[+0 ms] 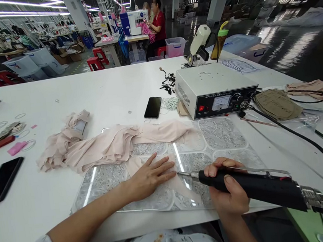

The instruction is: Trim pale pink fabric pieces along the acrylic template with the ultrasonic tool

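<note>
My left hand (151,176) lies flat with its fingers spread, pressing a thin pale pink fabric piece (183,190) onto a clear, grey-patterned mat (110,182). My right hand (229,191) is wrapped round a black handheld tool (254,184) with a metal tip. That tip points left and sits at the fabric's edge, close beside my left fingertips. Beyond my hands, a long heap of pale pink fabric (103,146) stretches across the mat's far side and onto the white table. The fabric under my left palm is hidden.
A grey control box (216,88) stands at the right, its cable (292,130) running to the right. One phone (152,107) lies beyond the fabric, another phone (3,180) at far left. Brown pattern pieces (278,104) lie right. Across the table, a person in red (159,23) sits at a sewing machine.
</note>
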{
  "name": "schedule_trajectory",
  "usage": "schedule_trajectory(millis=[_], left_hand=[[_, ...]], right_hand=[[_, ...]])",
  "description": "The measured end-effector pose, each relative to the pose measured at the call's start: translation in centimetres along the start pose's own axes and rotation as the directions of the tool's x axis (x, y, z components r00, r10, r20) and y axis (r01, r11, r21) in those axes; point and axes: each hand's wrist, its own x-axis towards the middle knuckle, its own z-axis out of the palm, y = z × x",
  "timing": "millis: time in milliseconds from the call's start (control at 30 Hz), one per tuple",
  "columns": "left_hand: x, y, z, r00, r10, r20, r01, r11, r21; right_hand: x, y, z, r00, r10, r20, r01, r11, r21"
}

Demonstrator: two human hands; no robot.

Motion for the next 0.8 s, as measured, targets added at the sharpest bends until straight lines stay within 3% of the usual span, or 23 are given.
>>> schedule_trajectory(millis=[467,633,800], left_hand=[[-0.1,-0.1,-0.2,0.999,-0.006,-0.036,0.005,0.999,-0.037],[-2.5,0.0,-0.7,0.991,-0.075,-0.111,0.074,0.997,-0.007],[-5.1,0.4,-0.5,0.95,-0.19,-0.249,0.2,0.98,0.014]], right_hand=[[0.4,-0.4,0.2,1.0,-0.001,-0.008,0.001,1.0,-0.012],[0.5,-1.3,-1.0,0.992,0.013,-0.123,-0.014,1.0,-0.007],[0.4,-2.7,-2.5,0.984,0.025,-0.174,-0.028,0.999,-0.017]])
